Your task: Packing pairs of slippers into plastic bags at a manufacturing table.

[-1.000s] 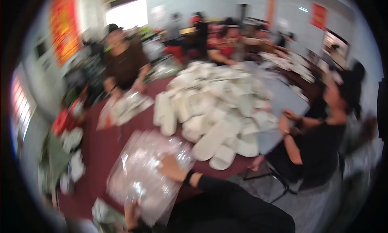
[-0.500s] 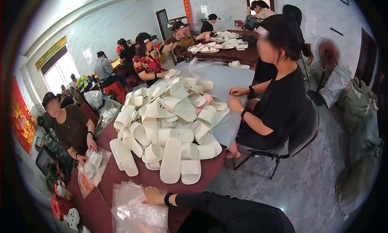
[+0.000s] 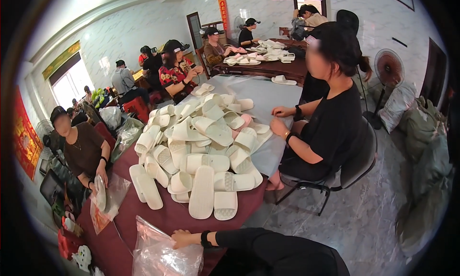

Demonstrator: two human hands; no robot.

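My right hand point(image 3: 182, 239), at the end of a black sleeve with a black wristband, comes in from the lower right. Its fingers are closed on the edge of a clear plastic bag point(image 3: 165, 259) at the near edge of the table. The bag's upper corner stands lifted, and the frame's lower edge cuts off part of it. I do not see my left hand. Just beyond the bag lies a big heap of cream-white slippers point(image 3: 201, 190), soles and straps facing various ways. One pink slipper point(image 3: 244, 120) shows among them.
A dark red cloth point(image 3: 158, 218) covers the table's near part, grey sheeting point(image 3: 282, 96) its far part. At left, a co-worker point(image 3: 84, 151) holds slippers over a clear bag. Another person point(image 3: 330, 113) sits at right. Behind stand a fan point(image 3: 389, 67) and sacks point(image 3: 424, 132).
My right hand, earlier spread over the flat bags, has closed on a bag's edge, and its corner has risen. The co-worker at left has turned the slippers on edge.
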